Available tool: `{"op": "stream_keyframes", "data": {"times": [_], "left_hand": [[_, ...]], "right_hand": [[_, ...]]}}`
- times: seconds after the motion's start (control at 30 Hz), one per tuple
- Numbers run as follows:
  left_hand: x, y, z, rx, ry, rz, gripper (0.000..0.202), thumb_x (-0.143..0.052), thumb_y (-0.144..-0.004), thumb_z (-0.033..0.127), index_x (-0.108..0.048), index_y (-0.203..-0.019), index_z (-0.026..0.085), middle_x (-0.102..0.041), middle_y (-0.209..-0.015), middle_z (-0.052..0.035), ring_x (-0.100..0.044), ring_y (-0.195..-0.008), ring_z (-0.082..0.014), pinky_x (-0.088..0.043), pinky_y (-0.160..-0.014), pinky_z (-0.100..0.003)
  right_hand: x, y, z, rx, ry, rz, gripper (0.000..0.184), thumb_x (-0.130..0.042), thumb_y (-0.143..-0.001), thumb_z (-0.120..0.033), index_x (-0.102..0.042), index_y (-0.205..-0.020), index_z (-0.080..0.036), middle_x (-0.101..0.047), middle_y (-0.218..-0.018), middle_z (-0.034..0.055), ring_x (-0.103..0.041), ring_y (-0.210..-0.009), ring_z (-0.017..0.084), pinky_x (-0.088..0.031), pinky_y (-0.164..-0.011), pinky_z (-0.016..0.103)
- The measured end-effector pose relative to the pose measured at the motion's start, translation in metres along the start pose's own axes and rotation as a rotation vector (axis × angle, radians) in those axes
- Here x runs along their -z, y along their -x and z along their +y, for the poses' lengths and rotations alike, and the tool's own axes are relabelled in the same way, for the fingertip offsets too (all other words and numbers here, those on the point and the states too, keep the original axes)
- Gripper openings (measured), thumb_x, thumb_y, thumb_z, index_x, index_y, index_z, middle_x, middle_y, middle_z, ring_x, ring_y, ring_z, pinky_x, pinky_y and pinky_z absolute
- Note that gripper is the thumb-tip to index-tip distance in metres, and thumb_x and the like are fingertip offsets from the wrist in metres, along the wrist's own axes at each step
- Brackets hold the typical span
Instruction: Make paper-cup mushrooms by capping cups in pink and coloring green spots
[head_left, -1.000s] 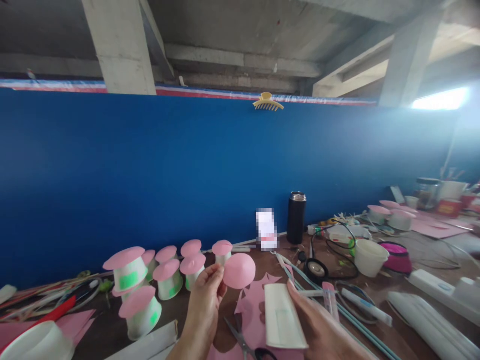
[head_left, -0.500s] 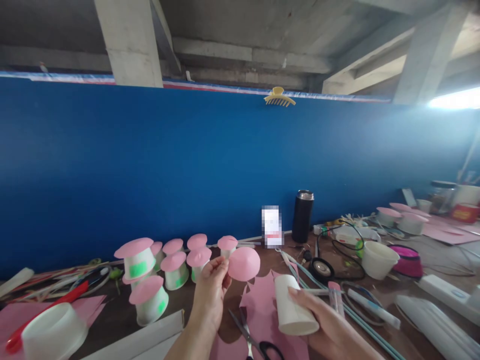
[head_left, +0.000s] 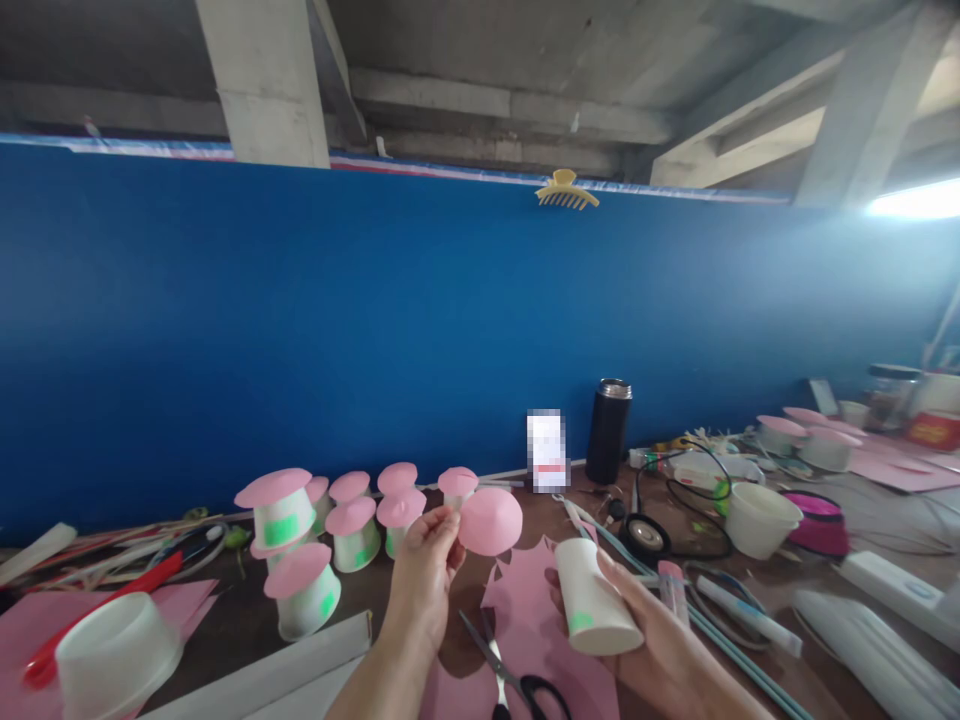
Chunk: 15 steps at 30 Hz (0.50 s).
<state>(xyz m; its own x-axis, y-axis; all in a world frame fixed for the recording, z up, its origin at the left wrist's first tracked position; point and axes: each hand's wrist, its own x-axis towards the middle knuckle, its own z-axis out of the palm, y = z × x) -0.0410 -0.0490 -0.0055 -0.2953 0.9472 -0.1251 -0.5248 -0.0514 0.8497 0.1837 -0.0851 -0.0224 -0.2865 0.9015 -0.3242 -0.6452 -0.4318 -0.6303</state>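
Pink and round, the paper disc (head_left: pixel 491 522) is jutting from our left hand (head_left: pixel 427 565), where we are pinching its left edge narrowly between thumb and fingertips. With our right hand (head_left: pixel 649 625) we are gripping the white cup (head_left: pixel 598 590) by its side, our thumb and fingers spread around it, a green patch (head_left: pixel 581 623) showing near its broad end. We are keeping these 2 things apart over the table (head_left: pixel 229 650): the disc is hanging left of the cup and farther out, toward the back edge of the surface. The cup's long axis is tilting, its narrow end pointing away from us and slightly left, passing to the right of the disc. Our right hand is lying nearer us than our left fingertips. Below, scissors (head_left: pixel 497 664) are lying open on a jagged pink sheet (head_left: pixel 525 610).
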Motion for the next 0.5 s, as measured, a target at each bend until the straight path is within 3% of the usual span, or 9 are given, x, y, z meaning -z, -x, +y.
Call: {"op": "stream_keyframes", "data": {"times": [0.13,0.3,0.5], "left_hand": [[-0.002,0.002,0.003,-0.005,0.009,-0.006,0.037,-0.08,-0.061,0.032,-0.064,-0.09,0.016,-0.063,-0.079,-0.0007,-0.056,-0.065,-0.0073,-0.046,-0.061,-0.021],[-0.005,0.004,0.006,-0.004,0.018,-0.011,0.035,-0.08,-0.061,0.031,-0.063,-0.088,0.016,-0.061,-0.076,0.0003,-0.055,-0.063,-0.0067,-0.045,-0.061,-0.02],[-0.006,0.008,0.009,-0.009,0.027,-0.014,0.035,-0.08,-0.061,0.029,-0.062,-0.088,0.016,-0.06,-0.076,0.0012,-0.053,-0.061,-0.0056,-0.044,-0.06,-0.019]], "right_hand": [[0.005,0.0,0.003,0.02,0.014,-0.024,0.05,-0.072,-0.075,-0.028,-0.056,-0.12,-0.01,-0.075,-0.089,0.0108,-0.071,-0.086,0.023,-0.053,-0.08,0.033],[0.003,0.007,-0.001,0.023,0.039,-0.103,0.054,-0.073,-0.07,-0.026,-0.059,-0.121,-0.015,-0.073,-0.102,0.0123,-0.064,-0.105,0.029,-0.045,-0.096,0.044],[0.005,0.008,-0.005,0.055,0.13,-0.146,0.044,-0.07,-0.065,-0.032,-0.069,-0.106,-0.018,-0.071,-0.108,0.0119,-0.062,-0.108,0.032,-0.042,-0.099,0.048]]}}
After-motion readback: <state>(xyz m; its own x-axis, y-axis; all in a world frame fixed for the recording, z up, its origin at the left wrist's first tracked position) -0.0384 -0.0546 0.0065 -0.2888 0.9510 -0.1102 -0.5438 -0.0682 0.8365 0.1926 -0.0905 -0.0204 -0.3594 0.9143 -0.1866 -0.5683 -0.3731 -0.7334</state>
